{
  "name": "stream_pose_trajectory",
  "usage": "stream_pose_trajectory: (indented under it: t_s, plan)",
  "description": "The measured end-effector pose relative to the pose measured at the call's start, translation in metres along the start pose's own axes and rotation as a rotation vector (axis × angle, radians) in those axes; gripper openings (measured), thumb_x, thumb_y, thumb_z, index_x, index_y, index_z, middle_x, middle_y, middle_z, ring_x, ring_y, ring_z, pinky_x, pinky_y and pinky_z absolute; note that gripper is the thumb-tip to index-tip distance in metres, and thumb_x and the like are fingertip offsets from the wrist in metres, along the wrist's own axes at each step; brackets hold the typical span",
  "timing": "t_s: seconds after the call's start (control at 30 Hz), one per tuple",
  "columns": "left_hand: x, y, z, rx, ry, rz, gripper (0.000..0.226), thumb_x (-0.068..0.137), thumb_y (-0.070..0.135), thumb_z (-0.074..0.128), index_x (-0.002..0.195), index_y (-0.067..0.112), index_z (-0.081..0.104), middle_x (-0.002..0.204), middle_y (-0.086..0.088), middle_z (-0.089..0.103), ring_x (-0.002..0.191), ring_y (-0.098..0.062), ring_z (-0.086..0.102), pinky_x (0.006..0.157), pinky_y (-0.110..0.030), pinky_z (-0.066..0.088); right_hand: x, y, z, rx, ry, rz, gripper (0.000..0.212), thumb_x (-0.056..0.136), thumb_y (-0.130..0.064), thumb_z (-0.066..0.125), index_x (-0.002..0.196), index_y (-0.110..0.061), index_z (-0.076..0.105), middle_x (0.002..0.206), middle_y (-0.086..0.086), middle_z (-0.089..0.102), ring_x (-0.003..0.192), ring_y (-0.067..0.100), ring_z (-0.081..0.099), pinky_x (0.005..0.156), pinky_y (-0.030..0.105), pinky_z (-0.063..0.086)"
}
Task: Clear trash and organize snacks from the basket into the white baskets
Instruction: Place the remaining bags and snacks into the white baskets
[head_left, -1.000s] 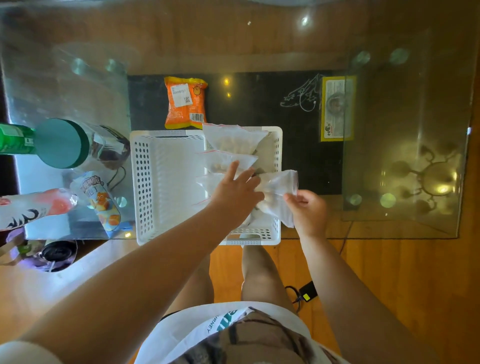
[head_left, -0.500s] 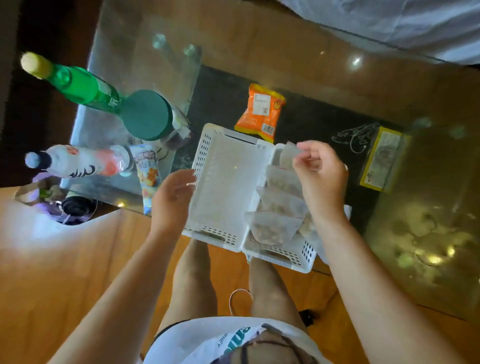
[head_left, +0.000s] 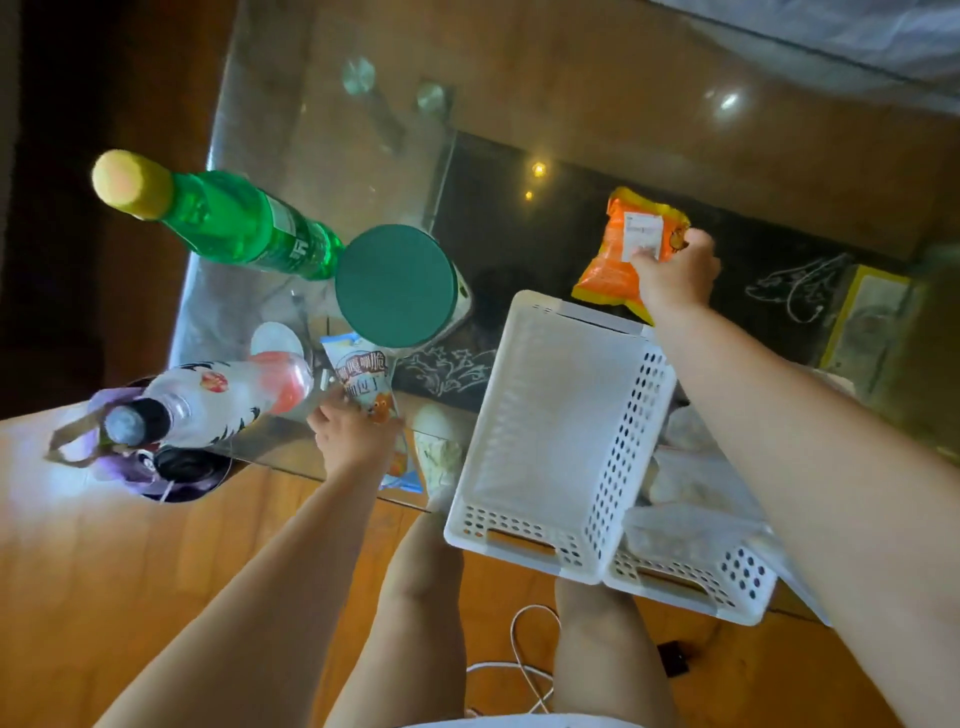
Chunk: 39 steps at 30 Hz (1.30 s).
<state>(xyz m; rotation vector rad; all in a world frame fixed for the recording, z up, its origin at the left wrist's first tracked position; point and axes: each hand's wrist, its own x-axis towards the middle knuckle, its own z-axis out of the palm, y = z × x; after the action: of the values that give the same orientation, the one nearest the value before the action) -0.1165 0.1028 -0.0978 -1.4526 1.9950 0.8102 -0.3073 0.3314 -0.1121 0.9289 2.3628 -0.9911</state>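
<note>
Head view: a person seated at the near edge of a glass bench reaches both ways at once. The right hand (head_left: 675, 273) has its grip closed on an orange snack packet (head_left: 621, 249) lying beyond the far end of two white baskets (head_left: 566, 436), which sit side by side overhanging the near edge. The left hand (head_left: 353, 436) pinches a blue-and-white snack pouch (head_left: 363, 376) near the left corner. The left basket is empty; the right holds clear bags (head_left: 691, 525), too overlapped to count. Two bottles stand at the left edge, a green bottle (head_left: 234, 223) and a white bottle (head_left: 208, 400), beside one green-lidded jar (head_left: 397, 293). As a judgement, the pouch lies close enough to the white bottle that lifting it could topple the bottle, and a forearm's brush could tip the overhanging baskets.
</note>
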Motion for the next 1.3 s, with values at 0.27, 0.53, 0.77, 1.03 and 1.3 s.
stream_pose_trajectory:
  t_s: [0.27, 0.53, 0.77, 1.03, 1.3]
  plan:
    - [0.034, -0.016, -0.001, -0.057, -0.146, -0.102, 0.049, 0.072, 0.022, 0.075, 0.11, -0.002, 0.056, 0.109, -0.02, 0.065, 0.096, -0.037, 0.065, 0.077, -0.038, 0.053, 0.011, 0.004, 0.016, -0.041, 0.017, 0.066, 0.086, 0.079, -0.026, 0.071, 0.144, -0.022, 0.016, 0.144, 0.011, 0.033, 0.129, 0.03, 0.042, 0.1, 0.044, 0.046]
    - [0.007, -0.021, -0.008, -0.288, -0.144, -0.097, 0.037, 0.082, 0.015, 0.068, 0.111, -0.002, 0.052, 0.106, -0.019, 0.065, 0.094, -0.036, 0.065, 0.08, -0.048, 0.056, -0.024, -0.01, 0.002, 0.137, 0.076, -0.132, 0.086, 0.08, -0.013, 0.07, 0.146, -0.018, 0.016, 0.145, 0.007, 0.033, 0.132, 0.02, 0.039, 0.105, 0.033, 0.038]
    - [-0.057, -0.038, -0.044, -0.464, -0.142, 0.226, 0.025, 0.085, 0.005, 0.062, 0.091, 0.022, 0.045, 0.096, -0.005, 0.059, 0.087, -0.013, 0.06, 0.072, -0.027, 0.052, -0.117, 0.004, -0.031, 0.317, 0.025, -0.397, 0.077, 0.08, -0.012, 0.067, 0.144, -0.023, 0.025, 0.133, -0.009, 0.035, 0.119, -0.013, 0.037, 0.092, 0.001, 0.034]
    - [-0.105, -0.017, -0.036, -0.258, -0.37, 0.602, 0.032, 0.081, 0.016, 0.068, 0.091, 0.033, 0.043, 0.085, 0.023, 0.061, 0.078, 0.009, 0.062, 0.06, -0.007, 0.046, -0.19, 0.08, -0.026, 0.037, 0.025, -0.3, 0.06, 0.085, -0.028, 0.063, 0.139, -0.025, 0.037, 0.131, 0.012, 0.041, 0.119, 0.018, 0.045, 0.072, -0.003, 0.036]
    - [-0.107, 0.027, 0.044, 0.252, -0.184, 0.491, 0.039, 0.082, 0.034, 0.063, 0.093, 0.018, 0.029, 0.099, -0.009, 0.065, 0.089, -0.036, 0.063, 0.063, -0.032, 0.038, -0.189, 0.106, -0.002, -0.204, 0.072, -0.279, 0.061, 0.084, -0.016, 0.065, 0.139, -0.023, 0.038, 0.134, 0.014, 0.04, 0.117, 0.03, 0.051, 0.085, 0.037, 0.049]
